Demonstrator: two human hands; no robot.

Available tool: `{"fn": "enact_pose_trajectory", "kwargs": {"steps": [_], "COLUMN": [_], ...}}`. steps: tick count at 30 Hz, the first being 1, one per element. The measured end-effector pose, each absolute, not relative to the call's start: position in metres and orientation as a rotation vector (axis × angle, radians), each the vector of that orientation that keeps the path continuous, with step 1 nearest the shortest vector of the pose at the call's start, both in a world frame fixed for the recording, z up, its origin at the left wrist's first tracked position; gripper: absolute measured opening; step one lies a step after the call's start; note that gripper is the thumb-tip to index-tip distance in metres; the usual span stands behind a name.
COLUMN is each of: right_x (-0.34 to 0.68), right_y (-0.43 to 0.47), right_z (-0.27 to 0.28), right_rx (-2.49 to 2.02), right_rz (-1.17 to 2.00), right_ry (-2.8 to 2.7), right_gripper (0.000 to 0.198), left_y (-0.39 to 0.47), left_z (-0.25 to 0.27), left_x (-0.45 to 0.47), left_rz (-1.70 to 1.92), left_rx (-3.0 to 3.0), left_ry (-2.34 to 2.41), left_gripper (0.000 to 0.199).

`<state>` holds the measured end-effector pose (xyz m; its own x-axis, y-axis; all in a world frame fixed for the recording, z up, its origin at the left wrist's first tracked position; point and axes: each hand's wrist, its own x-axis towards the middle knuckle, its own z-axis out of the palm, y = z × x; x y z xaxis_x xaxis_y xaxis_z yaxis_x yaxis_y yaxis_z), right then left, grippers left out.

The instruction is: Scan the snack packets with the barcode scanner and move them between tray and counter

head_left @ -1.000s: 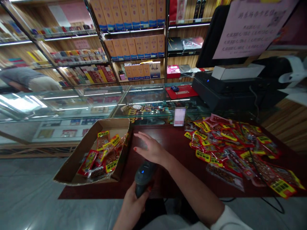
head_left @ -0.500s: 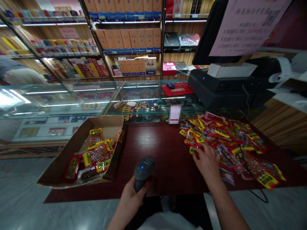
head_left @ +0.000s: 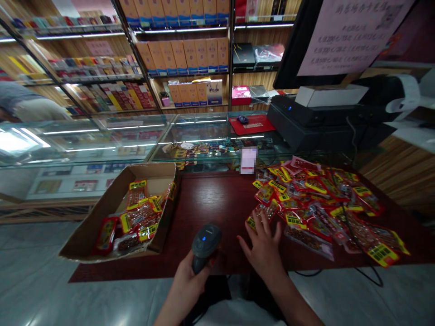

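My left hand (head_left: 192, 280) is wrapped round the handle of a dark grey barcode scanner (head_left: 206, 242), its head pointing up and away with a blue light on. My right hand (head_left: 265, 244) lies with its fingers spread at the left edge of a heap of snack packets (head_left: 316, 185), red, yellow and clear. Its fingertips touch one snack packet (head_left: 267, 212) that sits apart at the heap's near left side. To the left, an open cardboard box (head_left: 166, 226) holds several similar packets (head_left: 141, 222).
The brown tabletop (head_left: 210, 199) meets a glass display counter (head_left: 197, 131). A monitor (head_left: 299, 50) stands on black equipment (head_left: 302, 122) at the right. A black cable (head_left: 360, 249) crosses the heap. Another person (head_left: 30, 102) bends at the far left.
My right hand has moved left and towards me out of the heap, and a packet now lies under its fingertips, apart from the others. The scanner stays in my left hand.
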<state>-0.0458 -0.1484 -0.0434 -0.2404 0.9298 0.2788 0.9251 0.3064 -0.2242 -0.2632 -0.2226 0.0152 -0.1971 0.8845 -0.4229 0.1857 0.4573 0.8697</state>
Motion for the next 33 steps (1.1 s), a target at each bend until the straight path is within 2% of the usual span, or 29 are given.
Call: {"fn": "enact_pose_trajectory", "kwargs": {"steps": [3,6,8,10,12,18,25,33], "right_x": [-0.058,-0.050,-0.043,-0.042,-0.046,-0.052,-0.045,-0.037], "right_y": [-0.160,-0.151,-0.138,-0.125,-0.117,-0.112,-0.097,-0.081], "right_z": [-0.040,-0.038,-0.039,-0.042,-0.043,-0.034,-0.030,-0.024], "right_rx": [-1.498,-1.533,-1.683,-1.836,-1.920,-1.665,-1.492,-1.322], "right_rz": [0.266,0.316,0.231,0.158,0.169,0.547,0.730,0.839], "right_ry": [-2.229,-2.105,-2.004,-1.976,-2.038,-2.161,-2.098,-2.014], "right_gripper": [0.028,0.025,0.036,0.062,0.076,0.062,0.087,0.083], "left_y": [-0.221,-0.221,-0.220,-0.220,-0.220,-0.226,-0.230,-0.235], "left_z": [0.019,0.022,0.023,0.023,0.023,0.020,0.024,0.028], "left_x": [-0.261,-0.262,-0.264,-0.265,-0.265,-0.267,-0.272,-0.272], "left_rz": [0.856,0.853,0.852,0.854,0.856,0.857,0.837,0.836], "left_rx": [0.940,0.937,0.925,0.917,0.912,0.979,1.017,1.046], "left_ry": [1.684,1.692,1.700,1.706,1.700,1.673,1.711,1.670], "left_gripper": [0.034,0.034,0.035,0.035,0.035,0.032,0.033,0.028]}}
